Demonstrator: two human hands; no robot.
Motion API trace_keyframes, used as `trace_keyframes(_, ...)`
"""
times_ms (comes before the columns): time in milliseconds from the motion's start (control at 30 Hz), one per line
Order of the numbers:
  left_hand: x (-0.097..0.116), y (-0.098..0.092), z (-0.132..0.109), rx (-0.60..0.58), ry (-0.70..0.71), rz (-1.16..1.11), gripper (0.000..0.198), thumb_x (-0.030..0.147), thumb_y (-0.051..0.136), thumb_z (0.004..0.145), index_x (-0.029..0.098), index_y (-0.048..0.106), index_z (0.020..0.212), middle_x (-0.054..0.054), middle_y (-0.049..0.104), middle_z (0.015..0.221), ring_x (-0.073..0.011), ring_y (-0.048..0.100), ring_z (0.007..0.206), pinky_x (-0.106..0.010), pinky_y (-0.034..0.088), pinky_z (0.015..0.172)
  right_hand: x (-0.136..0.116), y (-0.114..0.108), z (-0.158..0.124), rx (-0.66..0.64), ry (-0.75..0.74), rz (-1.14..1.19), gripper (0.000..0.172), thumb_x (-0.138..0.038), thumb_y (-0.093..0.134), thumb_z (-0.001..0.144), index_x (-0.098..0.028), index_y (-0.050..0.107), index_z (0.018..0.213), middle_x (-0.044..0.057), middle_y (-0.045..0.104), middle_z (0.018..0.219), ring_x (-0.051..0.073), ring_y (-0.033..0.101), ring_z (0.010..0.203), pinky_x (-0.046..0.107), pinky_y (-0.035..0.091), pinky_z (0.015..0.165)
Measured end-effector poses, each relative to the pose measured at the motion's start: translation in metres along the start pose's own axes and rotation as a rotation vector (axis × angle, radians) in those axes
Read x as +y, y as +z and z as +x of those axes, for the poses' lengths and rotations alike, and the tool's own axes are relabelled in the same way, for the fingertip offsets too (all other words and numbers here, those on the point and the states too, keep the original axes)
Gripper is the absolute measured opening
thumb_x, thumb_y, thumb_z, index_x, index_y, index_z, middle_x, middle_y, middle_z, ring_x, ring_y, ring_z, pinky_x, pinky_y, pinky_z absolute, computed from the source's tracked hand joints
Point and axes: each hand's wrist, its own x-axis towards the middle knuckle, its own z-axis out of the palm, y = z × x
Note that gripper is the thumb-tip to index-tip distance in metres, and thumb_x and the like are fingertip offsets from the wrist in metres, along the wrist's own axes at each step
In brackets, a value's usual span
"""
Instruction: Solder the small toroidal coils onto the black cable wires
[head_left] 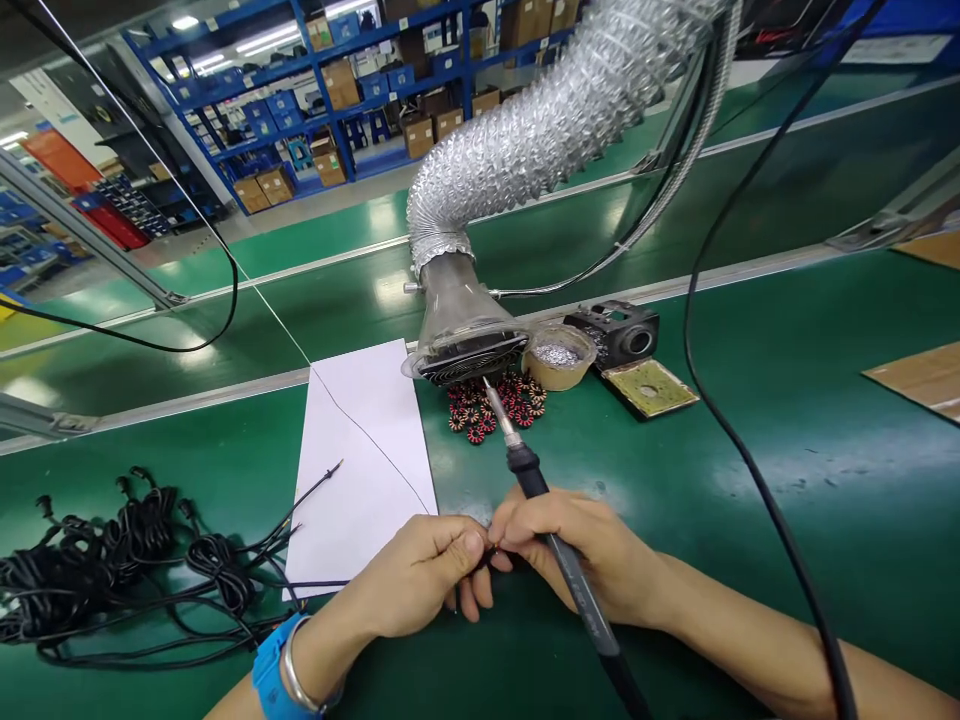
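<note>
My left hand is closed, thumb and fingers pinching a small dark piece, mostly hidden, whose kind I cannot make out. Against it, my right hand brings its thumb and fingertips together at the same spot. A soldering iron also rests in the right hand, its tip pointing up and away under the fume hood. Several small red-and-black ring coils lie beneath that hood. From the upper left, a thin wire runs across a white sheet towards my hands.
Bundled black cables lie at left, some ends on the sheet. A round tub, a black iron stand and a yellow sponge tray stand beyond my right hand. A black cord hangs at right, below a silver duct.
</note>
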Motion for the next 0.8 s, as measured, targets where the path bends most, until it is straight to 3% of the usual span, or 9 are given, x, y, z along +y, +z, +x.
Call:
trace_keyframes(100, 0.001, 0.001, -0.002, 0.062, 0.016, 0.096, 0.040, 0.050, 0.045, 0.095, 0.015, 0.062, 0.085, 0.003, 0.050, 0.064, -0.0086, 0.044, 0.054, -0.021, 0.032, 0.050, 0.000, -0.002, 0.000, -0.010, -0.037, 0.027, 0.029, 0.001, 0.052, 0.087, -0.021, 0.053, 0.106, 0.004, 0.067, 0.088, 0.013, 0.064, 0.077, 0.026, 0.055, 0.069)
trace_keyframes(267, 0.006, 0.004, -0.003, 0.248, 0.147, 0.406, 0.028, 0.035, 0.042, 0.098, 0.019, 0.062, 0.085, 0.000, 0.056, 0.079, -0.0132, 0.050, 0.074, -0.024, 0.038, 0.067, -0.011, -0.006, 0.005, 0.082, -0.073, -0.137, 0.034, 0.001, 0.057, 0.079, -0.018, 0.051, 0.107, 0.008, 0.067, 0.094, 0.016, 0.066, 0.085, 0.030, 0.056, 0.076)
trace_keyframes(600, 0.007, 0.009, -0.003, 0.240, 0.151, 0.610, 0.024, 0.022, 0.038, 0.098, 0.019, 0.054, 0.081, 0.000, 0.057, 0.084, -0.0143, 0.052, 0.079, -0.024, 0.039, 0.070, -0.015, 0.014, 0.007, 0.122, -0.191, -0.243, 0.030, 0.004, 0.057, 0.081, -0.016, 0.056, 0.103, 0.008, 0.069, 0.094, 0.015, 0.062, 0.078, 0.030, 0.052, 0.071)
trace_keyframes(800, 0.010, 0.004, -0.005, 0.183, 0.131, 0.606, 0.018, 0.028, 0.045, 0.098, 0.021, 0.060, 0.090, 0.001, 0.060, 0.088, -0.0149, 0.054, 0.083, -0.024, 0.039, 0.073, -0.012, 0.000, 0.009, 0.066, -0.062, -0.242, 0.027, 0.001, 0.057, 0.083, -0.018, 0.056, 0.103, 0.003, 0.068, 0.082, 0.014, 0.058, 0.072, 0.026, 0.049, 0.065)
